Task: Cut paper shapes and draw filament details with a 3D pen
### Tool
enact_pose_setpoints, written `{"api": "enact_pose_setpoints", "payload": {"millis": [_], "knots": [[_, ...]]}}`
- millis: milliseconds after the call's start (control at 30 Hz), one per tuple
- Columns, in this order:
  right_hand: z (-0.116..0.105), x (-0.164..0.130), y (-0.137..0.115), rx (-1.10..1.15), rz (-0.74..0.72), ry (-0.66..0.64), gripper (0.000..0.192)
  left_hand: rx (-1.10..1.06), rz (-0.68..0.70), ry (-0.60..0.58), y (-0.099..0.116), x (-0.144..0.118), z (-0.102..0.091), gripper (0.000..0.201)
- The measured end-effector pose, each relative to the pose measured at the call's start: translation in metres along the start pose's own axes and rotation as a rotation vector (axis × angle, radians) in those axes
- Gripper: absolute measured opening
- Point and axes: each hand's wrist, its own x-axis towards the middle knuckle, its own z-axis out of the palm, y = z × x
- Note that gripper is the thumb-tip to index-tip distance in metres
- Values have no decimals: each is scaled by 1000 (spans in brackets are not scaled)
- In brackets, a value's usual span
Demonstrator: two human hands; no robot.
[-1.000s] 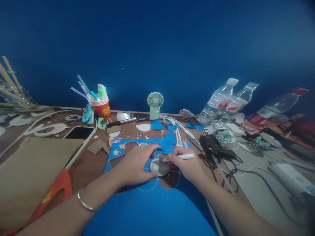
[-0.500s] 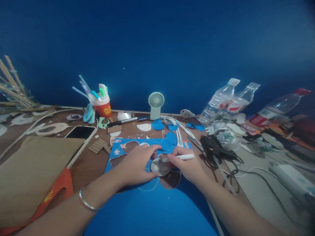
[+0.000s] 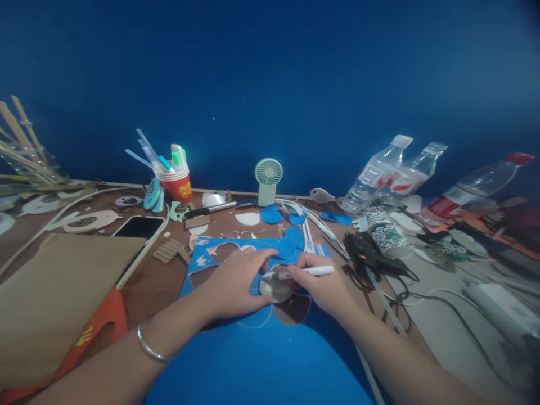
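In my right hand (image 3: 318,281) a white marker pen (image 3: 318,270) is pinched between thumb and fingers, with its tip pointing left. The tip lies over a small pale rounded piece (image 3: 274,287), which looks like a cut-out. My left hand (image 3: 238,281) curves round the left side of this piece, thumb at its lower edge and fingers above it. Both hands rest over a blue sheet (image 3: 253,365) with cut-out holes and pale drawn outlines. A blue disc (image 3: 286,247) lies just beyond the left fingertips.
A small fan (image 3: 267,180) stands by the wall, left of it a red paper cup (image 3: 177,185) of pens. A black glue gun (image 3: 371,256) with cables lies right; plastic bottles (image 3: 375,174) lean behind. Brown cardboard (image 3: 63,298) and a phone (image 3: 139,226) lie left.
The view has shifted very slightly. Both hands, the marker pen and the pale piece keep nearly the same positions.
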Motion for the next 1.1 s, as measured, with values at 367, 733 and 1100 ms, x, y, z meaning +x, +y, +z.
{"api": "enact_pose_setpoints", "payload": {"millis": [367, 733, 1100], "knots": [[-2, -3, -1, 197, 101, 64, 26, -4, 3, 19, -1, 1, 1, 62], [2, 0, -1, 126, 113, 159, 28, 0, -21, 7, 0, 0, 0, 63], [-2, -1, -3, 170, 69, 120, 26, -17, -20, 22, 1, 0, 1, 63]]}}
